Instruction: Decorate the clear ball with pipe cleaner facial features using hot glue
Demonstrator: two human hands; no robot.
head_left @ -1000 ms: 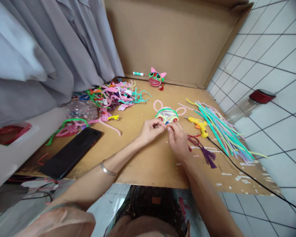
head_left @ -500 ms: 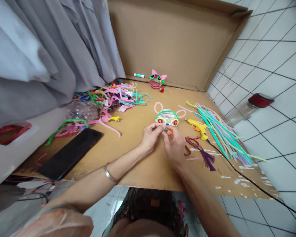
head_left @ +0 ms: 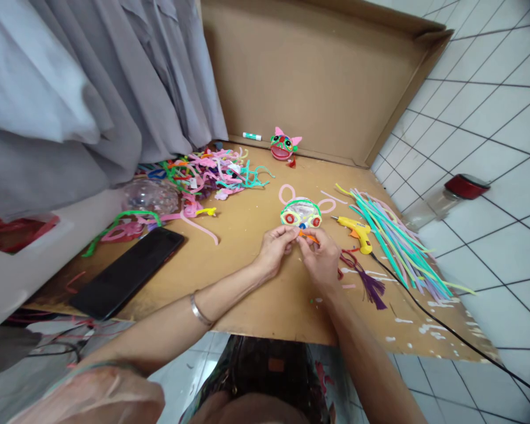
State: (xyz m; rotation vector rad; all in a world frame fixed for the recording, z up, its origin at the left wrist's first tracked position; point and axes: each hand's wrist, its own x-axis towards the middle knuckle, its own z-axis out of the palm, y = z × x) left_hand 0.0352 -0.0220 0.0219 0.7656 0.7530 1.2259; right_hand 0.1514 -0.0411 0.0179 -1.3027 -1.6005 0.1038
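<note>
Both hands meet just below a round craft face [head_left: 301, 213] with red-and-yellow eyes, a green band and a blue nose, lying on the table. Pinched between the fingertips of my left hand [head_left: 274, 248] and my right hand [head_left: 321, 253] is a short orange pipe cleaner [head_left: 308, 237]. Its left end is partly covered by the left fingers. Two pink pipe-cleaner loops, a left one [head_left: 287, 194] and a right one [head_left: 327, 205], lie at the upper sides of the face. Red-handled scissors [head_left: 350, 258] rest beside my right hand, partly hidden by it.
A yellow glue gun [head_left: 355, 231] with a black cord lies at right, near a bundle of pipe cleaners [head_left: 397, 241]. A purple tassel [head_left: 373, 288] is closer. On the left are a black phone [head_left: 128, 274] and a tangled pile [head_left: 207, 174]. A finished face [head_left: 282, 146] stands behind.
My hands have drawn slightly apart and shifted a little right, with more of the orange pipe cleaner and the blue nose showing. The view has moved slightly.
</note>
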